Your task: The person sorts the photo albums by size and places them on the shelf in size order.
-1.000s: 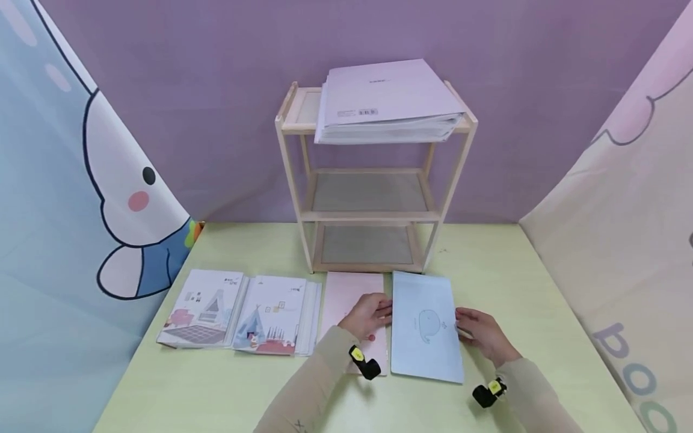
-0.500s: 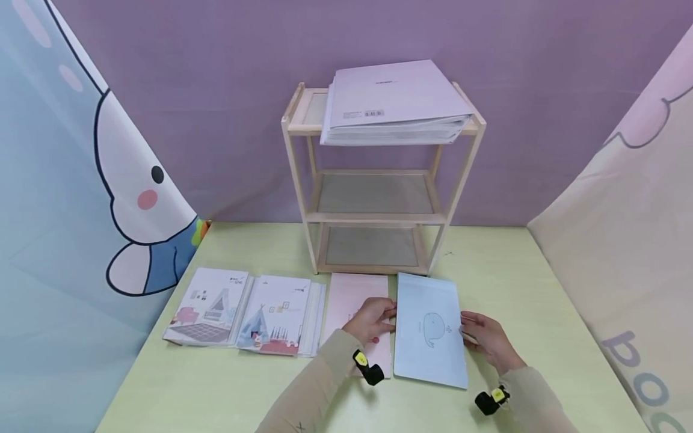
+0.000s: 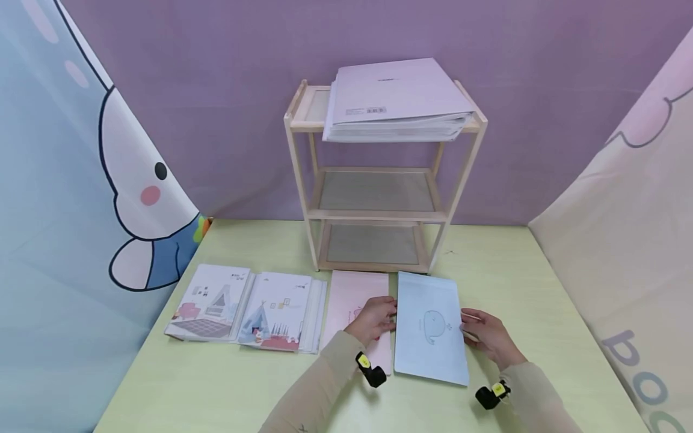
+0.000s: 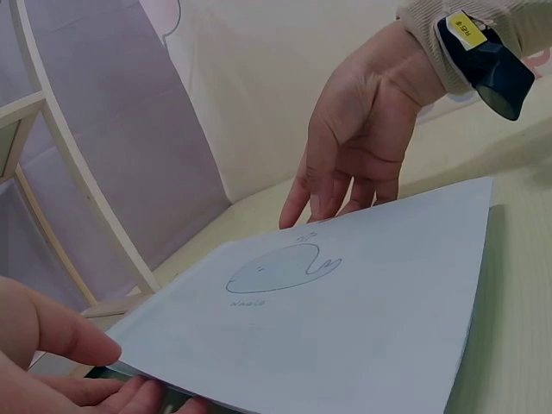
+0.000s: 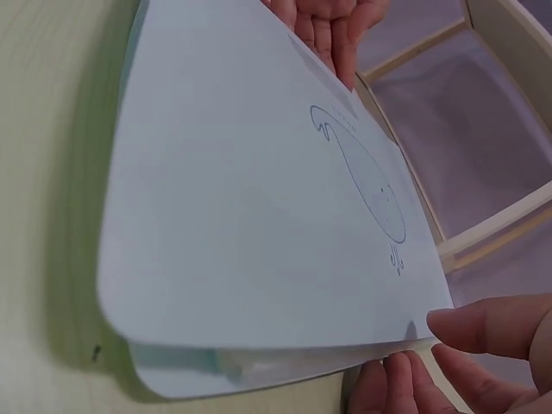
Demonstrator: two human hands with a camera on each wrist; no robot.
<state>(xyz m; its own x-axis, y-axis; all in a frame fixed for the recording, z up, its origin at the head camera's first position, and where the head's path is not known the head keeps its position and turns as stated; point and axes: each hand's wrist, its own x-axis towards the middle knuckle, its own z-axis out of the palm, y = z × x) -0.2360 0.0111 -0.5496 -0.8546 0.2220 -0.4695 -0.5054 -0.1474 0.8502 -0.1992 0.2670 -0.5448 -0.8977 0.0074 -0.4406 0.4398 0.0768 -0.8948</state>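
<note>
A light blue notebook with a whale drawing lies face up, its top end toward the shelf. My left hand holds its left edge, thumb at the cover and fingers under it in the left wrist view. At the right edge my right hand pinches it; in the right wrist view the thumb is at the cover edge with fingers below. The cover stands slightly apart from the back there, with pages showing between. Partly hidden under my left hand and wrist is a pink notebook.
Two white books with tent pictures, one at the far left and one beside it, lie on the pale green table. Behind stands a wooden three-tier shelf with a stack of large white books on top.
The head view has shifted slightly, so the whole scene sits a little further right. Both hands stay at the edges of the blue notebook.
</note>
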